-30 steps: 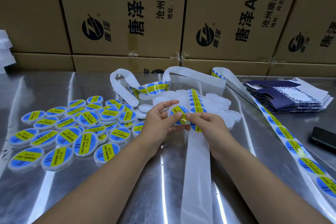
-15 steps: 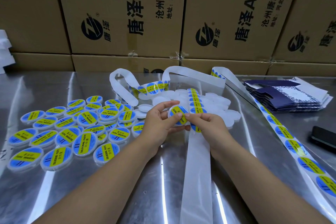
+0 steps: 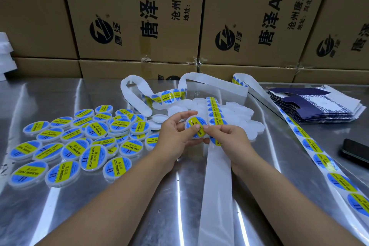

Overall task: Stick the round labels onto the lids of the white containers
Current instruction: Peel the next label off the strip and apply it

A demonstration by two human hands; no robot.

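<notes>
Steel table (image 3: 60, 215) backed by stacked brown cartons (image 3: 139, 16) printed "唐泽 AH4". Left half: heap of labelled containers (image 3: 92, 158), blue-and-yellow lids reading "SOLDERING PASTE". Centre: left hand (image 3: 175, 138) grips one white container (image 3: 187, 124) by its rim, above the table; right hand (image 3: 229, 140), fingers curled, pinches a round label (image 3: 196, 122) against its lid. Behind the hands: unlabelled containers (image 3: 237, 112) crossed by a label strip (image 3: 215, 115). Right edge: second label strip (image 3: 323, 161), flat dark-blue boxes (image 3: 319, 106), black phone (image 3: 355, 151).
</notes>
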